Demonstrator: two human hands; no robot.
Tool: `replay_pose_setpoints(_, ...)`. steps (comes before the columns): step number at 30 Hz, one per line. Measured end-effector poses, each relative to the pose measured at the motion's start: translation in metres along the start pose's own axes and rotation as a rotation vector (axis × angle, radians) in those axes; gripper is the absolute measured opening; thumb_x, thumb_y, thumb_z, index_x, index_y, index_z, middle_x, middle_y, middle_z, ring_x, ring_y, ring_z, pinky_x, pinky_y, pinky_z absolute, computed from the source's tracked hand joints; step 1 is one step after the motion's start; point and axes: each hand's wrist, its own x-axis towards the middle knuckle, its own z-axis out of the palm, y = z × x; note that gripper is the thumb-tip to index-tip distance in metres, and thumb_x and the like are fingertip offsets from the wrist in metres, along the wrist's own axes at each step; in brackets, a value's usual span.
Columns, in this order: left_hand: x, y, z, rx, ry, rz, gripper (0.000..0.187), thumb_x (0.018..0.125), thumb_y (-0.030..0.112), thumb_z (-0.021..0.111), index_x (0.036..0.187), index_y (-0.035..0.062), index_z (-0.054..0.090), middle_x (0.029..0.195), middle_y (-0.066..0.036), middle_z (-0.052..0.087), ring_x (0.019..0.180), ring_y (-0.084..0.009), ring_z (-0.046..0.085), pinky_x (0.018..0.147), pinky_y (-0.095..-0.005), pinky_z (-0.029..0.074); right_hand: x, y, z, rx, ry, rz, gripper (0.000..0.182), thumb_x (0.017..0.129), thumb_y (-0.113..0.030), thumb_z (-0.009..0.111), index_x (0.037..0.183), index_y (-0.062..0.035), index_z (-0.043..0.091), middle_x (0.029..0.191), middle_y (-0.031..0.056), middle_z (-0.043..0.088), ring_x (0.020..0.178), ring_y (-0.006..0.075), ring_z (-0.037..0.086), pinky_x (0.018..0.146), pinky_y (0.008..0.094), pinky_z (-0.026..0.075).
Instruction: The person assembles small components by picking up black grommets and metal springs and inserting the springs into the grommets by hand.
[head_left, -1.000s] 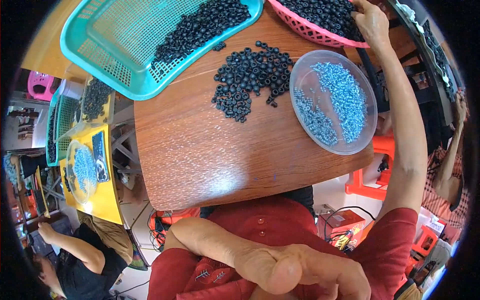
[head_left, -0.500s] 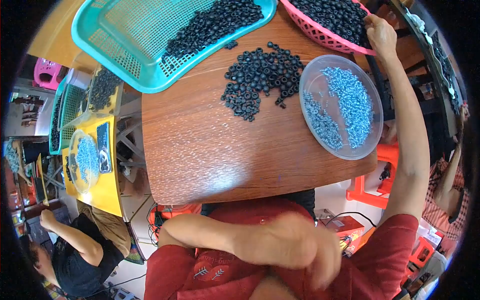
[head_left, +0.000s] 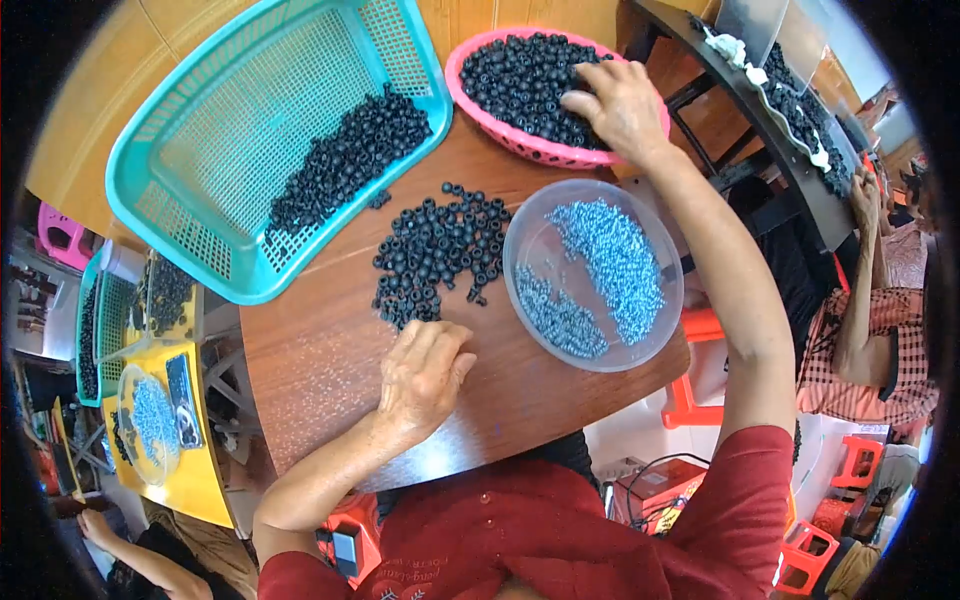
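My right hand (head_left: 622, 108) reaches over the pink basket (head_left: 540, 151), fingers apart, its fingertips on the black ring-like pieces (head_left: 525, 82) heaped inside. My left hand (head_left: 425, 378) rests low over the brown table (head_left: 330, 400), fingers loosely bent, thumb apart, nothing visible between them. Just beyond its fingers is a loose pile of small black pieces (head_left: 440, 245), some round with holes, others smaller. A clear round plastic tray (head_left: 597, 365) to the right holds two heaps of tiny blue parts (head_left: 615, 270); the lower heap looks duller.
A turquoise mesh basket (head_left: 240, 285) with more black pieces stands at the back left. Beyond the table's left edge is a yellow table (head_left: 200, 490) with another tray of blue parts. Red stools (head_left: 685, 400) stand at the right. Other people sit on both sides.
The view has shifted, bringing the pink basket fully into sight. My left hand has gone from before my chest to the table. My right hand has moved from the basket's rim onto its pieces.
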Motion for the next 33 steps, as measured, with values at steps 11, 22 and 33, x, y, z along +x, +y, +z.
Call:
replay_pose_setpoints(11, 0.008, -0.02, 0.018, 0.188, 0.0, 0.266, 0.035, 0.072, 0.008, 0.064, 0.105, -0.0024, 0.059, 0.114, -0.018, 0.054, 0.103, -0.0308, 0.051, 0.082, -0.0431, 0.042, 0.034, 0.007, 0.048, -0.06, -0.173, -0.108, 0.063, 0.087, -0.056, 0.05, 0.137, -0.018, 0.045, 0.142, 0.0167, 0.039, 0.126, 0.0361, 0.037, 0.099, 0.0534, 0.031)
replay_pose_setpoints(22, 0.006, -0.026, 0.008, 0.19, -0.034, 0.267, 0.037, 0.068, 0.006, 0.07, 0.104, 0.0005, 0.062, 0.113, -0.016, 0.057, 0.103, -0.0331, 0.053, 0.079, -0.0458, 0.042, 0.072, 0.026, 0.07, -0.016, -0.101, 0.056, 0.063, 0.087, -0.06, 0.043, 0.133, -0.0179, 0.05, 0.138, 0.0157, 0.043, 0.121, 0.0378, 0.041, 0.094, 0.0553, 0.034)
replay_pose_setpoints(33, 0.007, -0.023, 0.016, 0.168, -0.068, 0.291, 0.034, 0.068, 0.006, 0.068, 0.101, 0.0006, 0.061, 0.11, -0.014, 0.059, 0.1, -0.0301, 0.054, 0.079, -0.0456, 0.041, 0.037, -0.011, 0.046, -0.073, -0.249, -0.369, 0.056, 0.088, -0.052, 0.048, 0.138, -0.026, 0.046, 0.146, 0.0124, 0.035, 0.128, 0.0328, 0.035, 0.095, 0.0529, 0.033)
